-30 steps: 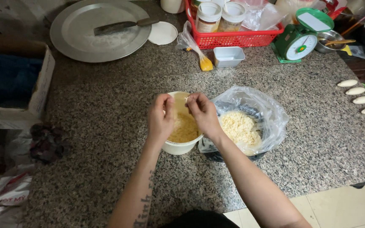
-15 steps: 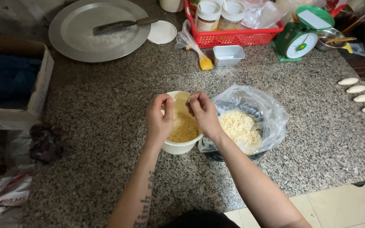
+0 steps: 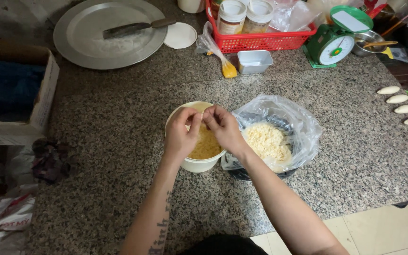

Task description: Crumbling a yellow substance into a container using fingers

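Cream bowl (image 3: 199, 163) (yellow filling), left hand (image 3: 181, 134), right hand (image 3: 224, 127) pinching above

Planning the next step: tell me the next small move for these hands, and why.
Probably keep both hands over the cream bowl and finish working the bit pinched between them. The left hand and right hand meet fingertip to fingertip above its yellow filling, so anything dropped lands inside.
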